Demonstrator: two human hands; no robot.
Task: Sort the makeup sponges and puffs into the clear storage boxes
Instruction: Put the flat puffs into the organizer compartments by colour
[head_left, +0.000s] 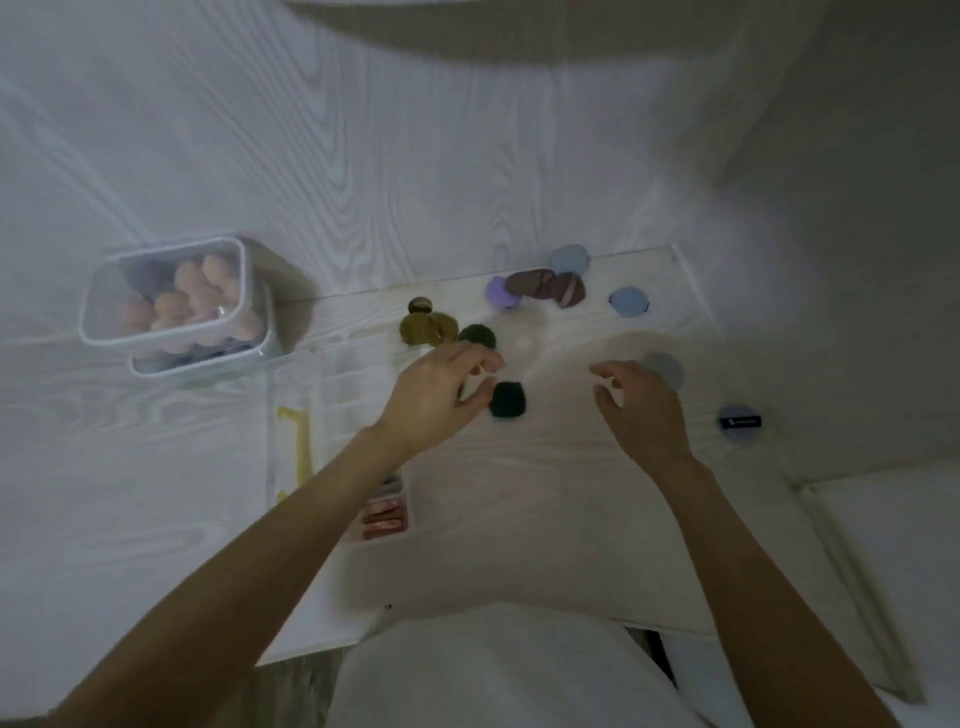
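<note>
My left hand (441, 395) hovers, fingers spread, at a dark green puff (507, 399); my right hand (636, 402) hangs open and empty over a grey puff (665, 369). I judge a pick is starting: pinch that green puff next. Beyond lie 2 olive puffs (426, 327), brown ones, then the box (171, 306) of sponges, far left.

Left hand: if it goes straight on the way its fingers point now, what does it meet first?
Probably the dark green puff. The left hand points right and slightly away, its fingertips already beside that puff. Height above the table is unclear, so it could pass just over it.
</note>
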